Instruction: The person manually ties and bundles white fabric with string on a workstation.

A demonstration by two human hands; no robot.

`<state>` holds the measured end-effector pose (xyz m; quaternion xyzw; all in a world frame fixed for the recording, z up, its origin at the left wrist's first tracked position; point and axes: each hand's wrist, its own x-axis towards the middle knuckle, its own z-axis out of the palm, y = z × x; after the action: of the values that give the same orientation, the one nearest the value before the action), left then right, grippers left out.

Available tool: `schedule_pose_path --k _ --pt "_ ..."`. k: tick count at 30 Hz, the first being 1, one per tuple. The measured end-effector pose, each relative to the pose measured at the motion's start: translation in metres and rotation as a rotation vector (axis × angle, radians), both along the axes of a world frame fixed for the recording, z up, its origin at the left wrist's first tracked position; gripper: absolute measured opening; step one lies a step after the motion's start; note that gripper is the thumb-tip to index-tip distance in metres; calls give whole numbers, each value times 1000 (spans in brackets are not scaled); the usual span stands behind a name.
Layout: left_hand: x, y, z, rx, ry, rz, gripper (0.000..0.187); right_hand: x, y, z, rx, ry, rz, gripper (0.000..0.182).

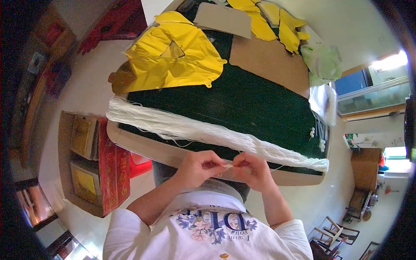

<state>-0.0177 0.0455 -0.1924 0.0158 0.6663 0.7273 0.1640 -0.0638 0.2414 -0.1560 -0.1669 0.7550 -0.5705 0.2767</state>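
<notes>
My left hand [200, 168] and my right hand [253, 171] meet in front of my chest at the table's near edge. Both are closed in a pinch on a short piece of white string [228, 166] stretched between the fingertips. Just beyond them, a long bundle of white string [195, 130] lies across the dark table top [260, 102], reaching nearly from the left edge to the right. A few loose strands stick out from the bundle near my hands.
A crumpled yellow plastic sheet [182, 56] covers the far left of the table. Brown cardboard [268, 60], more yellow pieces [288, 30] and a pale green plastic bag [323, 63] lie at the back. Small knotted white strings [321, 141] hang at right. An open carton [104, 169] stands left.
</notes>
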Motion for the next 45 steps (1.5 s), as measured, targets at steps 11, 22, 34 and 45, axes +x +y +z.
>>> schedule_pose_path --k 11,22,34,45 --pt "0 -3 -4 -451 384 -9 8 -1 0 26 276 387 136 11" --pt "-1 4 -4 -456 433 167 8 11 -20 0 194 677 155 14" --pt "-5 5 -1 -527 462 234 9 13 -16 -13 186 632 238 14" --pt "-2 2 6 46 -20 77 9 6 -17 -22 112 393 108 17"
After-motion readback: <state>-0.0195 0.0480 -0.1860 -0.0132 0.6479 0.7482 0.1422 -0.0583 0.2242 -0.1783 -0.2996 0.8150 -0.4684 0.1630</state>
